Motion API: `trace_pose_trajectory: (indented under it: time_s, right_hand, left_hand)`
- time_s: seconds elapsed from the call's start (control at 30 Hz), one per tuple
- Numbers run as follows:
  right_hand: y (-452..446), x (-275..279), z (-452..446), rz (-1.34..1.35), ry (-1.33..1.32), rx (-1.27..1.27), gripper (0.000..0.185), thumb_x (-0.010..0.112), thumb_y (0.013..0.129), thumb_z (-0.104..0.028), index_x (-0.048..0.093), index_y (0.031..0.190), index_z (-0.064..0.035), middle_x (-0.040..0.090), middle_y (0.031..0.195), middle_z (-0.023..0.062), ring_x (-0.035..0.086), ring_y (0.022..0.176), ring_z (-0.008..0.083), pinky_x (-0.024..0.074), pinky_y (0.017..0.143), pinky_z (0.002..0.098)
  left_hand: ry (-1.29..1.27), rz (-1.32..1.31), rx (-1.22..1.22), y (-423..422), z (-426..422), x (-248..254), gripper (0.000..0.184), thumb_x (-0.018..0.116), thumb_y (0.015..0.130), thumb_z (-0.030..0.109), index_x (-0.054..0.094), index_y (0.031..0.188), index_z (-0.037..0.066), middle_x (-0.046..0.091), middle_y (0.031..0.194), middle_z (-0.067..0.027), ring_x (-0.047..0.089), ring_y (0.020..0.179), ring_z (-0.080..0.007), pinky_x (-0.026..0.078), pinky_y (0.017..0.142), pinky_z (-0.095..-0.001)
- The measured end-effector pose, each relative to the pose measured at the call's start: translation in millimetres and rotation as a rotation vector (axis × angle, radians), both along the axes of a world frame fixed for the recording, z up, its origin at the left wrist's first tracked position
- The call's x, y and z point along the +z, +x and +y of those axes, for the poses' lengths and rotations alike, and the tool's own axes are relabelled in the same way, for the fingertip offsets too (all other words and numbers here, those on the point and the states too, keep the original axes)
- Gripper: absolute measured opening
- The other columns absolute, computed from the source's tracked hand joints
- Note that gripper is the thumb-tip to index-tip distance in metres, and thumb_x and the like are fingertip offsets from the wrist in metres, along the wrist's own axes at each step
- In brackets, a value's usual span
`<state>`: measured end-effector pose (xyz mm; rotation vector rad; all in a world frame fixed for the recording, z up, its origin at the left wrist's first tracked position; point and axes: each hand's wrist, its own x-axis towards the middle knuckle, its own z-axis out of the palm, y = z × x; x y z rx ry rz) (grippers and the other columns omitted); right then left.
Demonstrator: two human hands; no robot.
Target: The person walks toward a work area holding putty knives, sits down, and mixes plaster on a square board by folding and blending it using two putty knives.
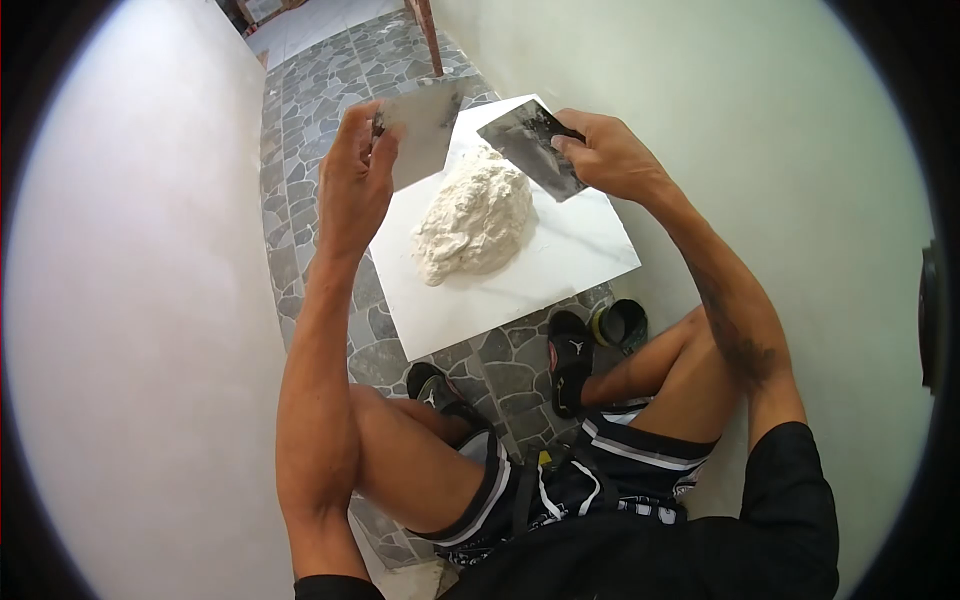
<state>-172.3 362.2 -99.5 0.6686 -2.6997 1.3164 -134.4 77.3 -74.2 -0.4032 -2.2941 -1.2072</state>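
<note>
My left hand [362, 165] is closed on a wide, flat metal scraper [425, 125], raised above the upper left edge of the white board. In my right hand [605, 152] is a second flat scraper [535, 148], dark and smeared, tilted over the board's upper right part. The two blades are apart. Between and below them, a lumpy off-white mound [475, 218] of paste sits on the white board [540, 285]. Neither blade visibly touches the mound, though the left one hangs close to its top.
The board lies over a stone-patterned floor [365, 350]. A dark container [620, 322] stands by its lower right edge, beside my shoe [568, 355]. Walls rise close on the left [150, 300] and right [780, 130]. A reddish-brown leg [428, 40] stands beyond the board.
</note>
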Motion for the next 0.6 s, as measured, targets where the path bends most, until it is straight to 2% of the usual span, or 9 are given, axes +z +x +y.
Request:
trace_pose_trajectory:
  time_s: [0.13, 0.17, 0.2, 0.3, 0.33, 0.47, 0.6]
  right_hand:
    - [-3, -20, -7, -0.136, -0.22, 0.037, 0.023, 0.054, 0.092, -0.015, 0.064, 0.1, 0.0051, 0.061, 0.073, 0.0087, 0.055, 0.067, 0.0144, 0.0468, 0.065, 0.0348]
    - [-3, -24, -8, -0.147, -0.228, 0.027, 0.024, 0.054, 0.091, -0.015, 0.064, 0.099, 0.0054, 0.062, 0.073, 0.0087, 0.056, 0.067, 0.0141, 0.0468, 0.064, 0.0345]
    - [-1, -24, -13, -0.157, -0.237, 0.017, 0.024, 0.055, 0.091, -0.015, 0.064, 0.099, 0.0058, 0.062, 0.073, 0.0087, 0.056, 0.068, 0.0138, 0.0468, 0.064, 0.0342]
    - [5, -26, -29, -0.135, -0.318, -0.012, 0.025, 0.056, 0.088, -0.016, 0.064, 0.095, 0.0066, 0.063, 0.074, 0.0112, 0.056, 0.065, 0.0153, 0.0467, 0.062, 0.0335]
    - [6, -25, -34, -0.115, -0.324, -0.027, 0.025, 0.056, 0.088, -0.017, 0.064, 0.094, 0.0068, 0.063, 0.073, 0.0117, 0.056, 0.065, 0.0158, 0.0467, 0.062, 0.0336]
    - [18, -15, -41, -0.025, -0.288, -0.032, 0.027, 0.057, 0.087, -0.018, 0.063, 0.092, 0.0079, 0.063, 0.071, 0.0133, 0.056, 0.063, 0.0177, 0.0471, 0.061, 0.035]
    - [41, -5, -26, -0.055, -0.298, -0.07, 0.024, 0.058, 0.087, -0.016, 0.062, 0.092, 0.0077, 0.064, 0.072, 0.0162, 0.059, 0.063, 0.0206, 0.0481, 0.062, 0.036]
  left_hand:
    - [-0.059, 0.058, 0.046, -5, 10, -5, 0.025, 0.057, 0.098, 0.018, 0.052, 0.121, 0.009, 0.069, 0.086, -0.0148, 0.066, 0.072, -0.0179, 0.052, 0.067, -0.0352]
    - [-0.081, 0.092, 0.048, -6, 14, -9, 0.025, 0.057, 0.099, 0.018, 0.052, 0.121, 0.009, 0.069, 0.085, -0.0159, 0.066, 0.07, -0.0188, 0.052, 0.064, -0.0362]
    - [-0.087, 0.085, 0.03, -4, 23, -8, 0.024, 0.056, 0.098, 0.018, 0.051, 0.12, 0.009, 0.069, 0.083, -0.0201, 0.068, 0.068, -0.0252, 0.052, 0.06, -0.0398]
    - [-0.179, -0.011, 0.04, 2, 45, -7, 0.025, 0.056, 0.098, 0.017, 0.049, 0.12, 0.009, 0.068, 0.084, -0.0221, 0.069, 0.07, -0.0317, 0.053, 0.062, -0.0426]
    - [-0.17, -0.009, 0.011, 1, 52, -9, 0.025, 0.055, 0.097, 0.016, 0.049, 0.119, 0.009, 0.067, 0.084, -0.0236, 0.068, 0.073, -0.04, 0.052, 0.064, -0.0472]
    - [-0.301, 0.108, 0.059, -6, 63, -19, 0.025, 0.055, 0.096, 0.017, 0.05, 0.117, 0.005, 0.067, 0.084, -0.0244, 0.065, 0.077, -0.0445, 0.049, 0.067, -0.0532]
    - [-0.348, 0.131, 0.169, -15, 50, -21, 0.027, 0.055, 0.096, 0.017, 0.05, 0.121, 0.009, 0.068, 0.083, -0.0228, 0.068, 0.077, -0.0433, 0.053, 0.067, -0.0486]
